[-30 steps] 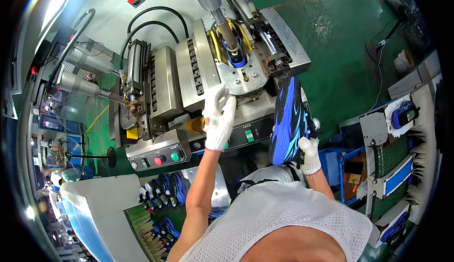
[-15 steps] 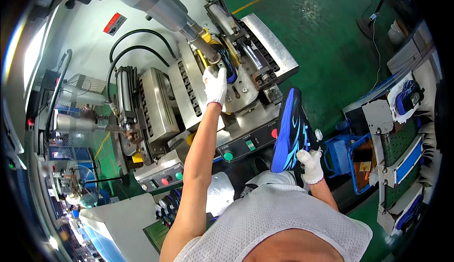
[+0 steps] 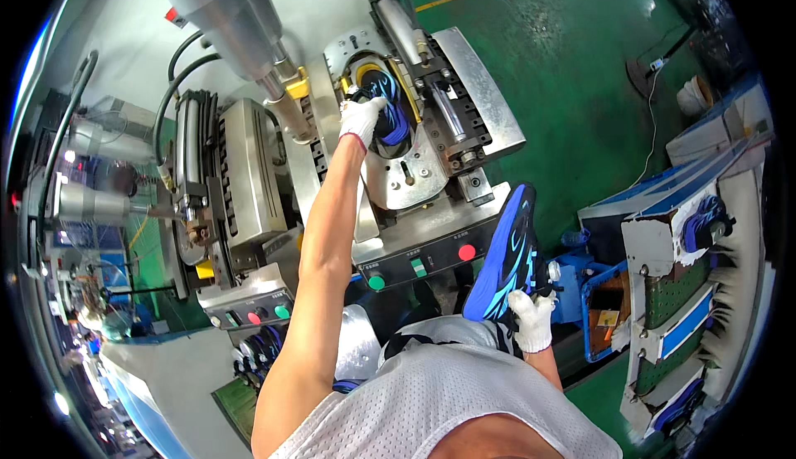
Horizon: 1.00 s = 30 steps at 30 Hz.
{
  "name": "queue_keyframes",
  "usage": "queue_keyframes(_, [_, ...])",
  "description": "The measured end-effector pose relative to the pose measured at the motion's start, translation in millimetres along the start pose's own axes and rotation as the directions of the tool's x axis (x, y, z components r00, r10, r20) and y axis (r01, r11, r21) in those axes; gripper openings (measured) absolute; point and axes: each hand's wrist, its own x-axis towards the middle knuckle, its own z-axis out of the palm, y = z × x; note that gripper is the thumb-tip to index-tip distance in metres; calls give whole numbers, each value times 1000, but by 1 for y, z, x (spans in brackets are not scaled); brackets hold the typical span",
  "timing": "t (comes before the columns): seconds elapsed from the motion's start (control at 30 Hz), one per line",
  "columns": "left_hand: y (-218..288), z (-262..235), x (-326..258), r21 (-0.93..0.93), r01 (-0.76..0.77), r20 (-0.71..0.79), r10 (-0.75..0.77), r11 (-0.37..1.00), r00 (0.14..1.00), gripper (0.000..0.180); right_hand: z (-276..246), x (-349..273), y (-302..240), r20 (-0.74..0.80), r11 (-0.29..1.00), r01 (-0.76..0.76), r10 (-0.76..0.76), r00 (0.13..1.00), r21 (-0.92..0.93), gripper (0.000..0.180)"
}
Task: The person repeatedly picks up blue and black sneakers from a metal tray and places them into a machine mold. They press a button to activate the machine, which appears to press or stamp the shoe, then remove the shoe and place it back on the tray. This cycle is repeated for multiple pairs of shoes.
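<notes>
Two blue-and-black shoes: left hand [image 3: 362,119] grips one [image 3: 388,109], right hand [image 3: 531,318] another [image 3: 506,256].

Grey steel press machine bed [image 3: 489,131] carries a blue-black shoe [image 3: 388,109] seated in its round mould, under the gloved left hand [image 3: 362,119]. Green painted floor [image 3: 580,61] lies right of the machine, beyond the right hand [image 3: 532,318].
</notes>
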Motion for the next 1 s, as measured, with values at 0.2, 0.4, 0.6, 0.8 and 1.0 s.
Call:
queue_keyframes(0.2, [20, -86, -164, -27, -58, -35, 57, 998, 998, 57, 46, 38, -27, 149, 922, 339, -314, 938, -188, 32])
queue_keyframes(0.4, [-88, -179, -318, -204, -28, 218, 73, 979, 973, 66, 207, 183, -125, 419, 959, 157, -46, 907, -234, 27])
queue_keyframes(0.6, [-219, -201, -460, 261, 369, -58, -367, 892, 928, 73, 314, 362, -71, 444, -43, 471, -418, 793, -881, 57])
queue_keyframes(0.8, [-300, -164, -552, -227, 791, -447, -782, 569, 434, 69, 344, 386, -37, 421, -71, 431, -405, 812, -899, 69])
queue_keyframes(1.0, [-459, -85, -575, -225, 924, -484, -858, 309, 169, 94, 316, 410, -61, 529, 193, 561, -193, 826, -805, 74])
